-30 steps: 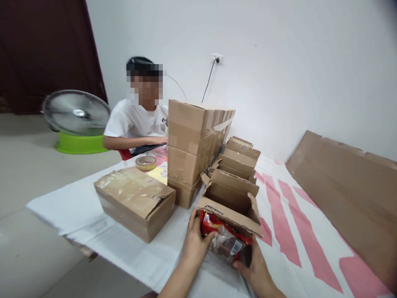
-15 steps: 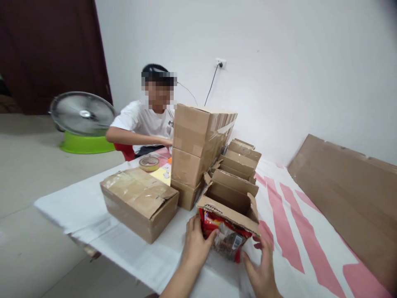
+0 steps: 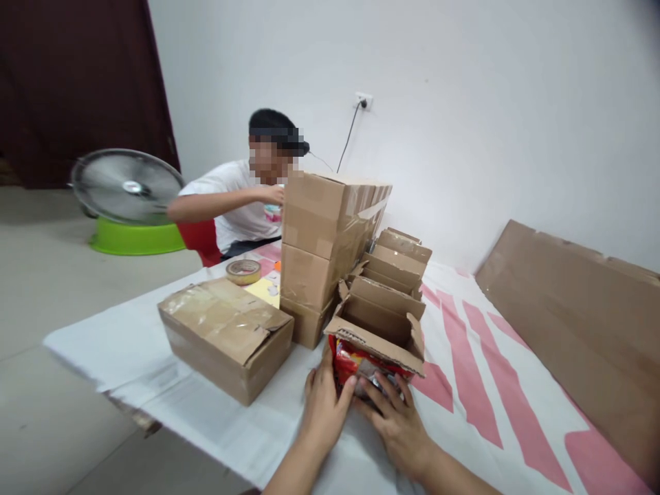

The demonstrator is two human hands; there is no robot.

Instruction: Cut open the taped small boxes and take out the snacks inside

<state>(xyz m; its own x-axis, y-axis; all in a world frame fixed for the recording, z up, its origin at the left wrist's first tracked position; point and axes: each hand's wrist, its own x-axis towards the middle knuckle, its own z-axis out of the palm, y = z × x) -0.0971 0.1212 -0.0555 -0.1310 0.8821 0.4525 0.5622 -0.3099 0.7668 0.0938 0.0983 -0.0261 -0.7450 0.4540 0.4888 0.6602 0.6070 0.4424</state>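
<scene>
A small open cardboard box (image 3: 384,323) lies on its side on the table, its mouth facing me. A red snack packet (image 3: 346,361) sits in that mouth, mostly inside. My left hand (image 3: 323,405) rests against the packet's left side, thumb on it and fingers bent. My right hand (image 3: 394,421) lies flat over the packet's front, fingers spread and pressing on it. The box's lower flap (image 3: 375,342) hangs over both hands.
A taped shut box (image 3: 227,335) lies to the left. A tall stack of boxes (image 3: 322,247) and several open boxes (image 3: 397,265) stand behind. A tape roll (image 3: 243,271) lies further back. A person (image 3: 234,203) sits at the far end; a fan (image 3: 126,187) is on the floor. Flat cardboard (image 3: 572,316) leans right.
The packet has gone deeper into the box. My right hand came off it, then moved in flat over its front. The person at the far end leaned right and raised an arm.
</scene>
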